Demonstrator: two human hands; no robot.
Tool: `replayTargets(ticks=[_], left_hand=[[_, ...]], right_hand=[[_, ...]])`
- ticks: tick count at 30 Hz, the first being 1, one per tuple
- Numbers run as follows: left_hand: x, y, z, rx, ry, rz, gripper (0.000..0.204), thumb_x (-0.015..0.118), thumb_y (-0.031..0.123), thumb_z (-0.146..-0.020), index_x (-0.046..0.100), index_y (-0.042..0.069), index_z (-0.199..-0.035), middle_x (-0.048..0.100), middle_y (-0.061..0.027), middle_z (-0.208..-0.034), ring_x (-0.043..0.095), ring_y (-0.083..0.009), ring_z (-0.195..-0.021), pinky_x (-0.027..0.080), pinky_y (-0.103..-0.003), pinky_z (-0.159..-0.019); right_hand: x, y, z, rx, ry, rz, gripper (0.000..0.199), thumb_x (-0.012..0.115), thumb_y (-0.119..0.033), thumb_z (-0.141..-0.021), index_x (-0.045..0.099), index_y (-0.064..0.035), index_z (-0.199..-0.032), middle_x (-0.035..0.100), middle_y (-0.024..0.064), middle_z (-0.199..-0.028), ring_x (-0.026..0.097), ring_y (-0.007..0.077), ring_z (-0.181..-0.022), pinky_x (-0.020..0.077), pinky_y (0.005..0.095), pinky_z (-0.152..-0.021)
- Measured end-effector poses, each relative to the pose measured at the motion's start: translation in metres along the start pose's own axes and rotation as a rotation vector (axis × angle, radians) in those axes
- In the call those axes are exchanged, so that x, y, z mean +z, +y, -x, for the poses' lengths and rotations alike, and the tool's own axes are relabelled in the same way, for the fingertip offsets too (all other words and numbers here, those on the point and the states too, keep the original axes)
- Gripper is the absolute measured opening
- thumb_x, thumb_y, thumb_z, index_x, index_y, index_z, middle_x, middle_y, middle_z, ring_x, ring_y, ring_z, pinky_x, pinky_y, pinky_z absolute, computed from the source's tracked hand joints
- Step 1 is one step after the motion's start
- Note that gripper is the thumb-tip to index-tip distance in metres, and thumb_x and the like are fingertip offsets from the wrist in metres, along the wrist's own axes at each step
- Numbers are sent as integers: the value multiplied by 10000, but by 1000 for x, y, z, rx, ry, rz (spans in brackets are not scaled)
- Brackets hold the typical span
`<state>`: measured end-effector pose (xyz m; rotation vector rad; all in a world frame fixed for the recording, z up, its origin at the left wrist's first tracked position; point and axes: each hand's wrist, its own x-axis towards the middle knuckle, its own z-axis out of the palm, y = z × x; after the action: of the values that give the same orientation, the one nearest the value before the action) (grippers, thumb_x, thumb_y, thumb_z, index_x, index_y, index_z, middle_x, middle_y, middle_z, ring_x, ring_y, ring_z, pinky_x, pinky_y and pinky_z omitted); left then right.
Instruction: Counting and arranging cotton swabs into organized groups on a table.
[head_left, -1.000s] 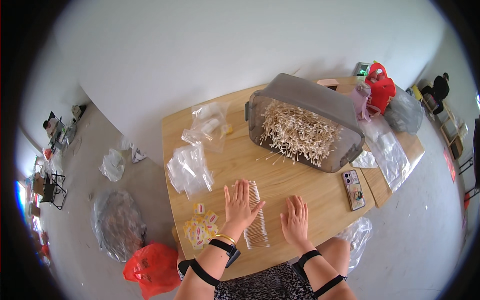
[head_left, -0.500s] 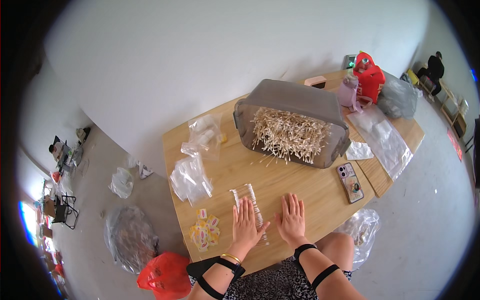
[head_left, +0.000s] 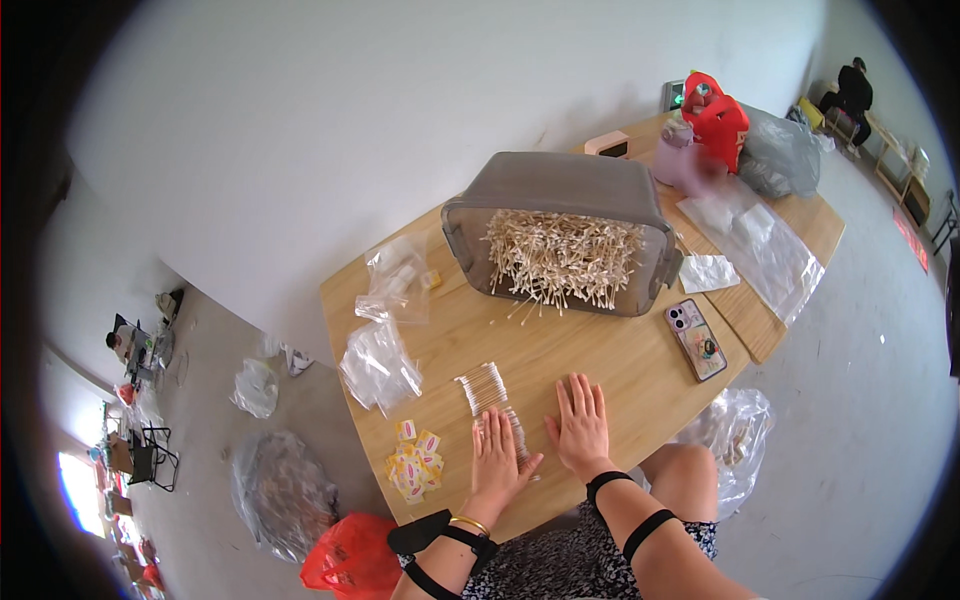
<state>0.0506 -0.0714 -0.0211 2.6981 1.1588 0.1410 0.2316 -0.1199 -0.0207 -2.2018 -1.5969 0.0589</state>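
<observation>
My left hand point(head_left: 496, 462) lies flat, fingers stretched out, over a row of cotton swabs point(head_left: 484, 388) laid side by side on the wooden table. Its palm and fingers hide part of the row. To the right, my right hand point(head_left: 580, 428) rests flat on bare wood with its fingers extended and nothing in it. Beyond both hands, a grey translucent bin point(head_left: 560, 178) is tipped on its side, its opening toward me. Many loose cotton swabs point(head_left: 565, 258) fill it, and a few spill at its lip. Small yellow-and-white labels point(head_left: 414, 470) are piled left of my left hand.
Clear plastic bags point(head_left: 380, 366) lie on the table's left side. A phone point(head_left: 696, 340) and a white paper piece point(head_left: 708, 273) are right of the bin. Farther back stand a red bag point(head_left: 722, 130) and a grey plastic bag point(head_left: 780, 155). A red plastic bag point(head_left: 350, 556) sits beside the table.
My left hand has slid nearer along the swab row, uncovering more of its far end. My right hand stays flat at nearly the same place. The view has shifted slightly.
</observation>
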Motion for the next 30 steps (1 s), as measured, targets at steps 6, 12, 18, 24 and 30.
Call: replayTargets(ticks=[6,12,18,24,30], left_hand=[[0,7,9,6,-41,-59,1008,390,677,-956,152,-109,-1541,107,-291,-1632,52,-396,-1538,10,-576,-1223],[-4,12,10,10,-27,-28,973,399,638,-970,167,-122,-1531,132,-313,-1618,61,-407,-1535,-2,-594,-1215],[-6,3,-10,-30,-38,-61,965,410,617,-973,134,-112,-1541,123,-283,-1632,46,-378,-1542,-26,-586,-1217],[-9,11,-9,-19,-7,-78,971,423,615,-967,133,-110,-1543,132,-272,-1635,56,-371,-1543,-8,-589,-1219],[-3,25,21,13,-61,24,976,425,624,-962,149,-110,-1542,126,-274,-1636,60,-370,-1544,1,-587,-1216]], right_hand=[[-1,1,-2,12,5,-13,644,544,-373,-960,403,-33,-1489,352,181,-1557,256,312,-1491,172,483,-1236],[1,1,-1,22,-16,4,642,516,-392,-973,395,-44,-1499,339,170,-1572,245,307,-1498,149,476,-1243],[0,-2,0,14,0,8,636,526,-380,-967,410,-43,-1495,366,167,-1563,269,303,-1490,167,483,-1237],[2,4,0,24,-9,27,652,537,-385,-956,408,-43,-1496,363,166,-1565,269,302,-1491,177,482,-1234],[1,1,-2,13,14,-16,656,529,-398,-959,409,-37,-1493,363,176,-1561,270,308,-1490,175,481,-1235]])
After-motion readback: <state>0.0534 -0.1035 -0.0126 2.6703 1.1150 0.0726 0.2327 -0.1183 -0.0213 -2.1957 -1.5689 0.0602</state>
